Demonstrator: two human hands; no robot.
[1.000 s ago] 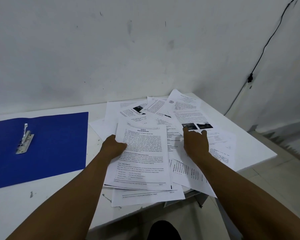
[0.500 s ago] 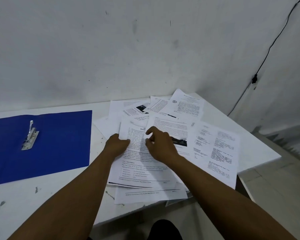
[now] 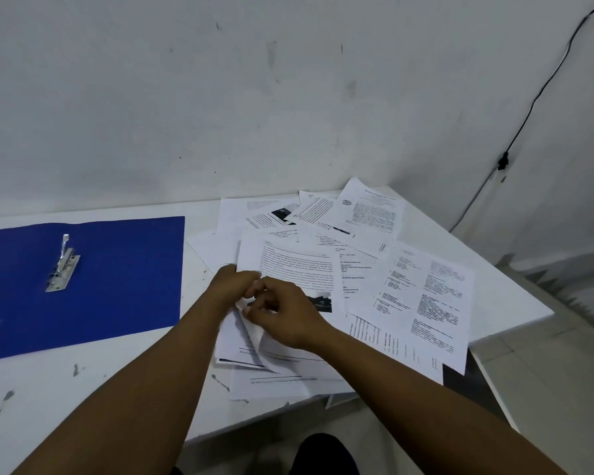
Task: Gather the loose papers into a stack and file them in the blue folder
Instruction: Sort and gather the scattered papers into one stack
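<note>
Pinching paper with both hands at frame centre. Left hand [image 3: 232, 286] grips the left edge of the top printed sheet [image 3: 295, 269], fingers curled over it. Right hand [image 3: 285, 311] sits just right of it, fingers curled, pinching a sheet that bends up along its lower left edge; exact finger contact is partly blurred. The two hands are touching or nearly so, can't tell which.

Loose papers [image 3: 422, 296] lie fanned and overlapping across centre-right of the frame, on the white table [image 3: 83, 389], several at angles, a couple hanging over the near edge. One letter-style page with a round seal [image 3: 371, 209] sits at the top of the spread near the wall.

Blue folder [image 3: 124, 275] lies open and flat at left of the frame, well apart from the hands, just beside the leftmost papers. Its metal clip fastener [image 3: 62, 265] stands raised on the inside cover.

Black cable [image 3: 515, 138] runs down the wall at upper right.
</note>
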